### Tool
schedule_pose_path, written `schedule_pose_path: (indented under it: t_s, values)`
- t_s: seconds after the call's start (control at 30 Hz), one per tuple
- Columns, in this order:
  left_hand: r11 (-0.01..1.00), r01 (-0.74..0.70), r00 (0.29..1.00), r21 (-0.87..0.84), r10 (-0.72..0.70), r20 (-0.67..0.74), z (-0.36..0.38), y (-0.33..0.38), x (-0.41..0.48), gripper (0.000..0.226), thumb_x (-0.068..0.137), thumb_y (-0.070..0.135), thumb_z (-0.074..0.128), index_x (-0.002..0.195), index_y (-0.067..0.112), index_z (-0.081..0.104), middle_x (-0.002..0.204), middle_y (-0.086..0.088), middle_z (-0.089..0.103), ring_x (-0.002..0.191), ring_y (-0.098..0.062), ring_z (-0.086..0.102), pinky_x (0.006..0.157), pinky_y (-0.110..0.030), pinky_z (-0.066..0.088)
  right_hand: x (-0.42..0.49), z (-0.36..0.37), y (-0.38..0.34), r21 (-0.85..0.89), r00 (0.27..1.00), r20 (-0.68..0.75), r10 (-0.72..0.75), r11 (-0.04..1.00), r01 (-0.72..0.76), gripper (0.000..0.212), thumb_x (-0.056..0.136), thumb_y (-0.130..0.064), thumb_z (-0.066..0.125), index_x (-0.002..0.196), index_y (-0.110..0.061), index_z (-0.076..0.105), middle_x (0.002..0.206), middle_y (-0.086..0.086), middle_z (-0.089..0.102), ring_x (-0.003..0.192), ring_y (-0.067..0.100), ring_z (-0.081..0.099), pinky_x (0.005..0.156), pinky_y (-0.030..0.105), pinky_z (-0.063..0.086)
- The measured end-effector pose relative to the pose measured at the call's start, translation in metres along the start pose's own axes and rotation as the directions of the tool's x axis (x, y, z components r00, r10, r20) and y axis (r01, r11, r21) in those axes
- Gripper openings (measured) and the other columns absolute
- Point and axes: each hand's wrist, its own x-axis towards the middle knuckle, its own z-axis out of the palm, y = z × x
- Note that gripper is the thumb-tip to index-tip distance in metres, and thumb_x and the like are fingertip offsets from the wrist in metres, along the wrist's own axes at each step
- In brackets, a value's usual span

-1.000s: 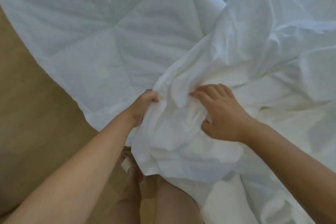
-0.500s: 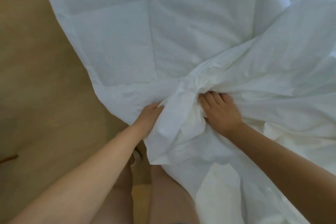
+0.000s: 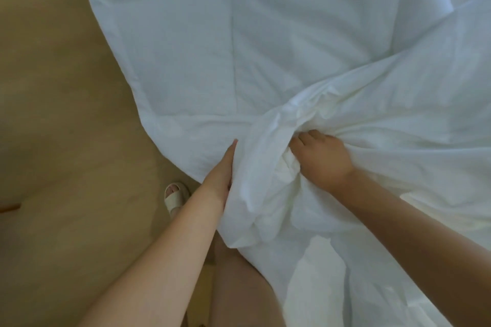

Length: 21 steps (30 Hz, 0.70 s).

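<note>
A white quilted duvet point(image 3: 239, 48) spreads over the upper half of the view, its corner hanging toward me. A thinner white cover sheet point(image 3: 398, 119) lies bunched over its right side. My left hand point(image 3: 221, 171) holds the left fold of the bunched cover, thumb stretched along the cloth and fingers hidden beneath it. My right hand point(image 3: 322, 160) grips the gathered cover from the right, fingertips curled into the folds. The corner of the duvet between my hands is hidden under the bunched cloth.
A tan floor point(image 3: 66, 141) fills the left side. My foot in a pale sandal point(image 3: 174, 196) stands just below the duvet's edge, and my legs point(image 3: 239, 287) show at the bottom. More white cloth hangs down at the lower right point(image 3: 345, 287).
Both hands have pushed forward and deeper into the bunched cover. The left thumb now lies straight along the fold, the right fingers are more buried, and the cloth is drawn tighter.
</note>
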Motion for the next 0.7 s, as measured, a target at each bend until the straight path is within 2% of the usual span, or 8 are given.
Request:
schedule_pose_path:
  t_s: [0.07,0.13,0.23,0.33,0.43,0.53,0.6,0.7]
  values:
    - [0.972,0.033,0.996,-0.234,-0.011,0.094,-0.004,-0.001,-0.008,0.042,0.084,0.052,0.063,0.11,0.019,0.068,0.107,-0.006,0.072,0.09,-0.022,0.071,0.064,-0.031,0.057,-0.007,-0.009,-0.003,0.107,0.993,-0.117,0.022,0.994,-0.009,0.032,0.038,0.005,0.082,0.064,-0.004,0.066,0.053,0.007,0.058,0.045,0.025,0.057,0.037,0.021,0.039]
    - [0.912,-0.035,0.991,-0.408,0.084,0.102,-0.003,0.006,-0.013,0.042,0.077,0.052,0.069,0.101,0.018,0.074,0.098,-0.007,0.074,0.085,-0.024,0.072,0.059,-0.033,0.057,-0.009,-0.02,-0.006,0.179,0.98,-0.189,0.067,0.983,-0.032,0.032,0.038,0.009,0.08,0.063,-0.005,0.066,0.054,0.007,0.059,0.045,0.026,0.057,0.037,0.022,0.04]
    - [0.921,-0.193,0.98,-0.339,0.197,-0.024,0.009,0.031,-0.023,0.045,0.078,0.043,0.069,0.11,0.011,0.067,0.102,-0.007,0.072,0.089,-0.024,0.07,0.071,-0.031,0.055,-0.007,-0.04,-0.007,0.241,0.959,-0.233,0.162,0.965,-0.105,0.032,0.038,0.008,0.081,0.062,-0.005,0.066,0.054,0.007,0.059,0.046,0.026,0.059,0.039,0.021,0.039]
    - [0.913,-0.387,0.922,-0.132,0.378,-0.086,0.033,0.071,-0.043,0.007,0.078,0.02,0.059,0.077,0.015,0.054,0.064,0.0,0.053,0.059,-0.017,0.053,0.051,-0.023,0.038,-0.004,-0.065,0.006,0.3,0.911,-0.264,0.318,0.924,-0.235,0.029,0.04,0.011,0.078,0.058,-0.003,0.061,0.05,0.008,0.056,0.043,0.026,0.055,0.04,0.022,0.034]
    - [0.753,-0.648,0.759,0.118,0.651,0.017,0.092,0.136,-0.085,0.025,0.082,0.009,0.048,0.061,0.019,0.04,0.051,0.004,0.035,0.043,-0.009,0.036,0.043,-0.02,0.028,0.002,-0.098,0.029,0.421,0.788,-0.319,0.527,0.824,-0.38,0.025,0.046,0.016,0.064,0.052,-0.003,0.048,0.044,0.01,0.045,0.037,0.024,0.038,0.041,0.023,0.028]
    - [0.411,-0.862,0.487,0.296,0.833,0.264,0.184,0.203,-0.141,0.017,0.084,0.001,0.046,0.085,0.018,0.05,0.066,0.006,0.047,0.052,-0.002,0.046,0.043,-0.013,0.036,0.01,-0.145,0.058,0.525,0.629,-0.412,0.659,0.736,-0.428,0.045,0.046,0.02,0.062,0.051,-0.012,0.031,0.044,0.002,0.028,0.04,0.019,0.023,0.046,0.014,0.016]
    - [0.235,-0.925,0.358,0.299,0.802,0.477,0.247,0.228,-0.181,0.026,0.083,-0.002,0.045,0.093,0.018,0.057,0.064,0.009,0.051,0.054,-0.001,0.047,0.044,-0.011,0.036,0.013,-0.177,0.079,0.571,0.524,-0.465,0.714,0.694,-0.439,0.053,0.05,0.015,0.056,0.054,-0.019,0.017,0.047,-0.009,0.017,0.038,0.012,0.014,0.048,0.012,0.008]
    - [0.144,-0.965,0.26,0.219,0.634,0.729,0.322,0.233,-0.217,0.025,0.078,-0.009,0.043,0.091,0.0,0.063,0.068,-0.001,0.051,0.057,-0.007,0.045,0.048,-0.013,0.036,0.004,-0.205,0.106,0.622,0.349,-0.515,0.783,0.622,-0.476,0.058,0.054,0.009,0.051,0.056,-0.027,0.007,0.046,-0.011,0.014,0.039,0.006,0.01,0.047,0.013,0.007]
